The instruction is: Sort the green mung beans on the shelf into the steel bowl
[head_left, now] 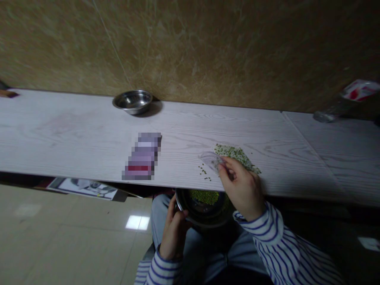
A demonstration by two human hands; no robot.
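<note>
My left hand (175, 227) grips the rim of a metal bowl (204, 219), held over my lap just under the table's front edge. Small green beans (204, 196) lie in that bowl. Above the table, my right hand (242, 182) pinches a clear, thin plastic piece (211, 159), whose exact kind I cannot make out. More green beans (233, 152) are spread on the tabletop beyond and beside my right fingers, partly hidden by the hand. A few loose ones lie to the left, near the front edge.
An empty steel bowl (133, 101) stands by the wall at the back left. A phone-like item (142, 156), pixelated, lies on the white wood-grain table (74, 134). At the far right is a clear plastic bottle (341, 103). Papers (86, 187) stick out below the table.
</note>
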